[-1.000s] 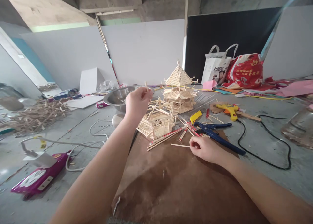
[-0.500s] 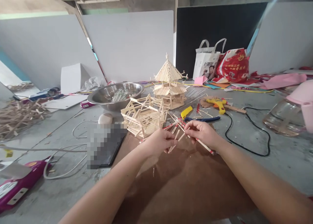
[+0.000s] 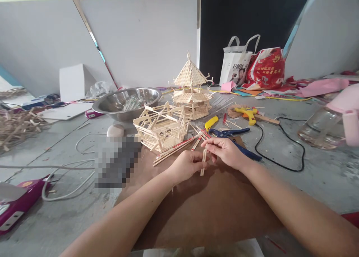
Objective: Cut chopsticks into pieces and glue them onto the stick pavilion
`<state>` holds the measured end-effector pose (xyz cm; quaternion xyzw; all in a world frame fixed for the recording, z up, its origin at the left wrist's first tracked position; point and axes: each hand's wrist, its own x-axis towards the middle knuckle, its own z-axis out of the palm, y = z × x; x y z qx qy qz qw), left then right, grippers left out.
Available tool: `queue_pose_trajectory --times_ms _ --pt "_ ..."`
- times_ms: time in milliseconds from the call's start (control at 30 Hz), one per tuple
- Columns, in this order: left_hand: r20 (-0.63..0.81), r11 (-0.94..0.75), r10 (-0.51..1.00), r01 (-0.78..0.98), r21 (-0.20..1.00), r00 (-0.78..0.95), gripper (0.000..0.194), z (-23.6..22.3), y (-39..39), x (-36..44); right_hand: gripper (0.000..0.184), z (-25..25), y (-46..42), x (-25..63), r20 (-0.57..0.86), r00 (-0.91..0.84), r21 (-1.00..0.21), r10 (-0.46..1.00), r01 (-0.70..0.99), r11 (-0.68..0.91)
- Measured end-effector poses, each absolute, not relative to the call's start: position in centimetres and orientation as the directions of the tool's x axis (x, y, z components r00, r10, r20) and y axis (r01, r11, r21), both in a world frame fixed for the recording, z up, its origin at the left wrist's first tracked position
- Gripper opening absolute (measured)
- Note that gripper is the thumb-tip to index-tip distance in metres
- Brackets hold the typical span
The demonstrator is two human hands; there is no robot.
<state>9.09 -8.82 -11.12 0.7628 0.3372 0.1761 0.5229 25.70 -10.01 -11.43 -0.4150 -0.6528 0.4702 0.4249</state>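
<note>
Two short wooden sticks point(image 3: 203, 168) stand nearly upright, side by side, between my hands. My left hand point(image 3: 186, 167) pinches them from the side, fingers closed. At their top ends, the closed fingertips of my right hand point(image 3: 226, 151) grip them; part of that contact is hidden. Just behind my hands, loose red-marked sticks point(image 3: 179, 146) lie on the brown board point(image 3: 213, 212). An open stick framework point(image 3: 161, 132) sits beyond my left hand. Behind it rises a small stick pavilion point(image 3: 192, 98) with a pointed roof.
Blue-handled cutters point(image 3: 231, 132), a yellow tool point(image 3: 211, 123) and a yellow glue gun point(image 3: 249, 114) with a black cord lie beyond my right hand. A steel bowl point(image 3: 105, 109) stands back left, a dark blurred device point(image 3: 119, 163) nearer left. At right is a pink-lidded jug point(image 3: 322, 132).
The sticks in my left hand have turned from slanted and apart to upright and parallel. My right hand has moved left to their tops, off the red-marked sticks. The view has tilted down slightly.
</note>
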Motion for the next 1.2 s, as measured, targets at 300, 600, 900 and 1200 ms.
queue_pose_trajectory --times_ms 300,600,900,1200 --pt "0.034 -0.258 0.715 0.219 0.941 0.699 0.019 -11.6 -8.9 9.2 0.029 -11.3 -10.3 25.6 0.182 -0.349 -0.957 0.919 0.153 0.247" --pt "0.072 -0.378 0.758 0.347 0.858 0.648 0.02 -12.2 -8.5 9.1 0.027 -11.5 -10.4 25.2 0.217 -0.34 -0.898 0.915 0.297 0.324" --pt "0.047 -0.406 0.751 0.404 0.82 0.659 0.026 -11.8 -8.6 9.1 0.022 -11.6 -10.4 25.1 0.27 -0.335 -0.868 0.903 0.321 0.378" --pt "0.034 -0.38 0.744 0.38 0.843 0.668 0.024 -12.0 -8.3 9.1 0.018 -11.6 -10.3 25.0 0.231 -0.33 -0.893 0.915 0.301 0.335"
